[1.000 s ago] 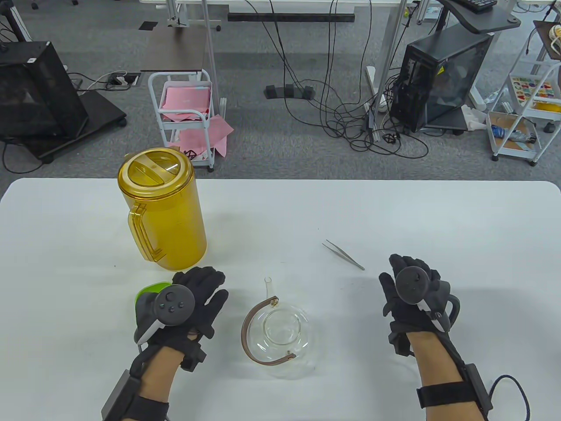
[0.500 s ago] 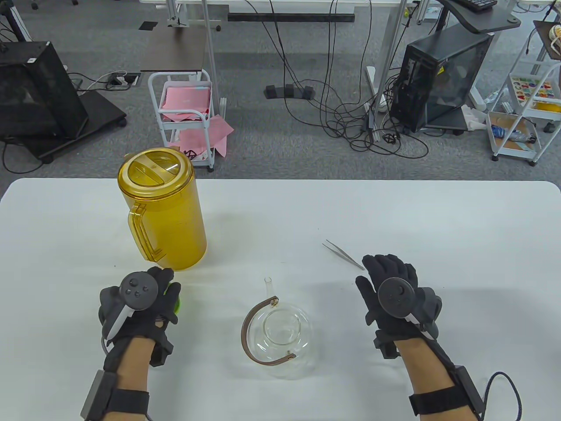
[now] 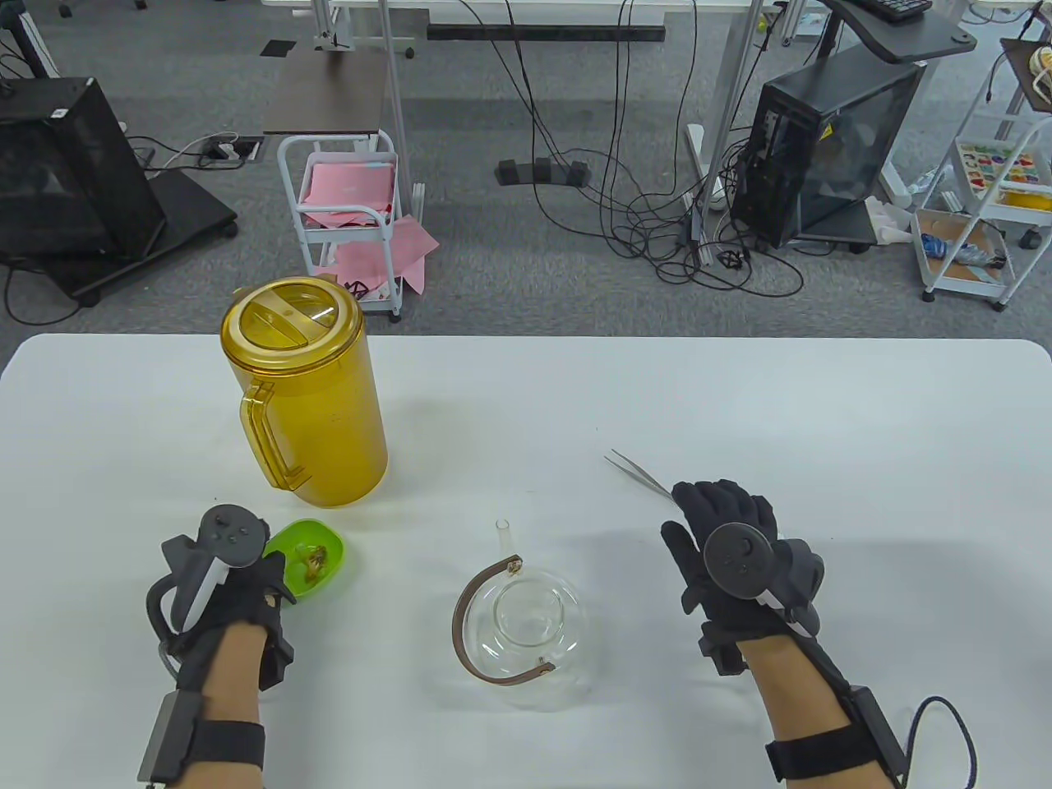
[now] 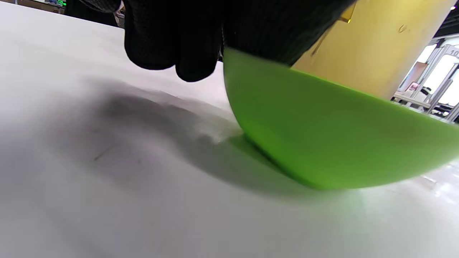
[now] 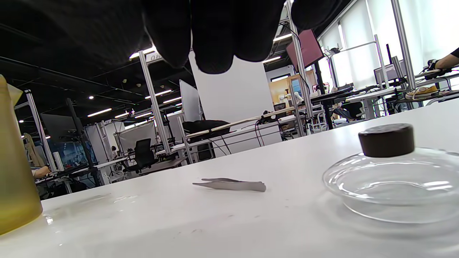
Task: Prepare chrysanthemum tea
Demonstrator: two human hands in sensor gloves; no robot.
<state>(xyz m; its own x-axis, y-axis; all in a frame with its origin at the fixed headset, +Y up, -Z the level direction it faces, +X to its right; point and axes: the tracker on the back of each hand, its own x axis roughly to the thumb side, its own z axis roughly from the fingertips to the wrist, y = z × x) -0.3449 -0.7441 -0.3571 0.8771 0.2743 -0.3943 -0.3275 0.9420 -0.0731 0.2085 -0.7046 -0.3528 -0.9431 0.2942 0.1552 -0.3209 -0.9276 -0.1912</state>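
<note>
A small green bowl with dried chrysanthemums sits in front of the yellow pitcher. My left hand grips its left rim, and the left wrist view shows the gloved fingers over the bowl. The glass teapot stands open, its brown handle folded to the left. Its glass lid with a dark knob lies on the table, seen only in the right wrist view. Metal tweezers lie untouched on the table. My right hand hovers open over their near end.
The tall lidded yellow pitcher stands at the back left, handle towards me. The white table extends to the right and rear. Carts, cables and computer cases stand on the floor beyond the far edge.
My left hand slid left off the top of the green bowl, uncovering it, and now grips its left rim. My right hand moved left and forward, reaching the tweezers' near end.
</note>
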